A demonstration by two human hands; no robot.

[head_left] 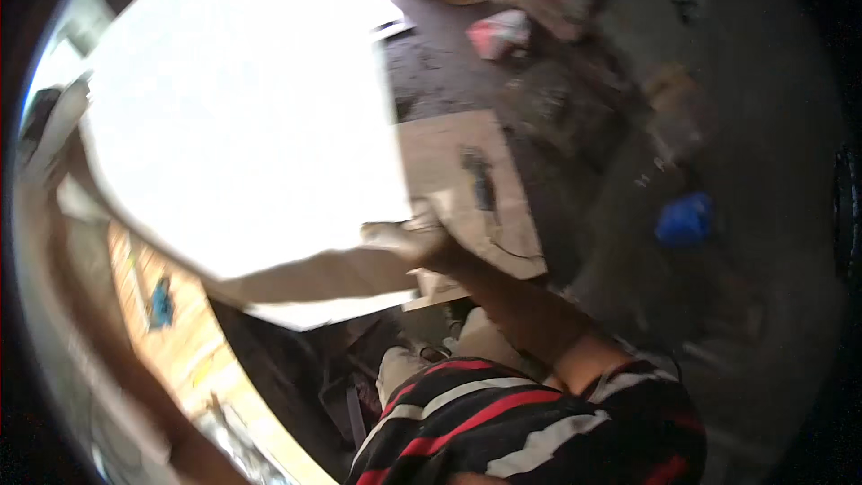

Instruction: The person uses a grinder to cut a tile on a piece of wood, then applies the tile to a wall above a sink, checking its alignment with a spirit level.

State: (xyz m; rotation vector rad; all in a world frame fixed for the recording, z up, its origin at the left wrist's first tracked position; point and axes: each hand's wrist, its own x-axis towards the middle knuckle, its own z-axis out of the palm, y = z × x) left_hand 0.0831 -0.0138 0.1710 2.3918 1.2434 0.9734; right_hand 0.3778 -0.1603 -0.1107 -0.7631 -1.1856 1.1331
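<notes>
A large, glaringly bright white board fills the upper left and middle, tilted in front of me. My right hand grips its right edge near the lower corner, the thumb lying across the bright face. At the far left, my left hand is blurred and reaches up to the board's left edge, its fingers bent about it. A band of shadow crosses the board's lower part, beside my right hand. The board's overexposed face shows no detail.
Behind my right hand lies a brown board with a dark corded tool on it. At lower left, a blue tool rests on a light wooden surface. A blue object and a red-and-white bag lie on the dark ground.
</notes>
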